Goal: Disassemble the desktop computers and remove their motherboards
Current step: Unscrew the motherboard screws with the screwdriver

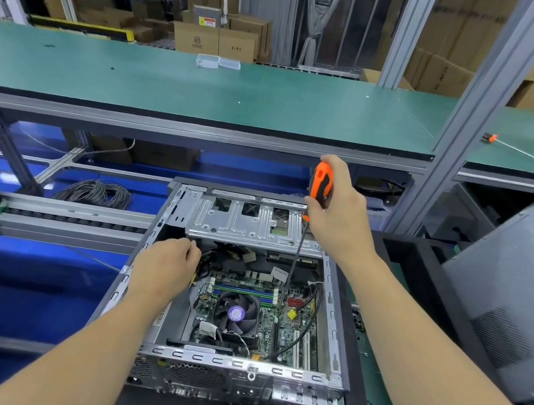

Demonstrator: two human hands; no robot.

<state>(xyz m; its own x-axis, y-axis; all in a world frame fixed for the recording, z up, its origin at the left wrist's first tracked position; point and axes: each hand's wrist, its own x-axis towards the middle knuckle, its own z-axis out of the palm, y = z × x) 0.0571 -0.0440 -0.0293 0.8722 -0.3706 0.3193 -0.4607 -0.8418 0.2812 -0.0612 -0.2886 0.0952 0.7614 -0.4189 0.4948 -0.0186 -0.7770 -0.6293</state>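
Observation:
An open desktop computer case (pixel 331 316) lies on its side in front of me. Inside it sits the green motherboard (pixel 288 330) with a black CPU fan (pixel 236 314). My right hand (pixel 340 213) grips an orange-and-black screwdriver (pixel 319 184) upright, its long shaft reaching down into the case near the board's far right part. My left hand (pixel 164 268) is at the case's left wall, fingers curled on the cables (pixel 205 259) there. A silver drive cage (pixel 241 223) spans the far end of the case.
The removed grey side panel (pixel 514 301) leans at the right. A green shelf (pixel 206 89) runs across above, holding a small clear plastic box (pixel 217 62) and another orange tool (pixel 488 137). Coiled cable (pixel 97 192) lies lower left, on blue flooring. An aluminium post (pixel 460 127) stands right.

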